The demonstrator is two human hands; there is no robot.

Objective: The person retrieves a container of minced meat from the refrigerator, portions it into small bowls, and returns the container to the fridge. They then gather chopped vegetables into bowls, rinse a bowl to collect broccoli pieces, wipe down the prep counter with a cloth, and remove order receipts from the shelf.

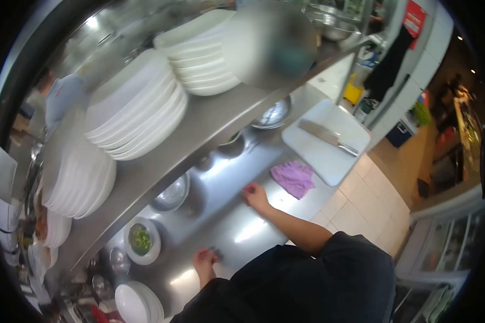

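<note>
Over the steel counter [237, 215], my right hand [255, 196] hovers with its fingers curled together; what they hold, if anything, is too small to make out. Nearest to it lies a crumpled purple cloth [292, 178]. Beyond the cloth, a cleaver [320, 131] rests on a white cutting board [331, 167]. My left hand [205, 260] is lower on the counter, its fingers bent and partly blurred. To its left stands a white bowl [154, 237] with chopped green pieces [141, 240] inside.
A steel shelf [210, 121] above the counter carries stacks of white plates [140, 107]. Beneath it sit metal bowls [172, 194]. White bowls [132, 304] are stacked at the lower left. Tiled floor [361, 199] shows at the right.
</note>
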